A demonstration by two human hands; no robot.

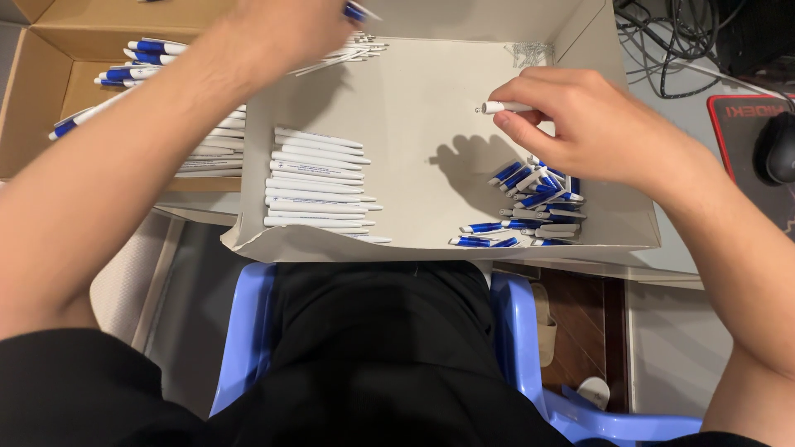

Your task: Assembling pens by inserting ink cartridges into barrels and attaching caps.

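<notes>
Pinching a short white plastic pen barrel (505, 107) between thumb and fingertips, the right hand (592, 124) hovers over the shallow grey cardboard tray (414, 108). Just below that hand lies a loose heap of blue-and-white pen caps (534, 207). The left hand (286, 29) reaches toward the far edge of the tray, closed around a blue-and-white pen (358, 12) whose tip pokes out past the fingers. Between the two hands, nearer the body, sits a neat stack of white pen barrels (319, 186). Under the left forearm, a brown cardboard box (50, 74) holds assembled blue-and-white pens (137, 62).
</notes>
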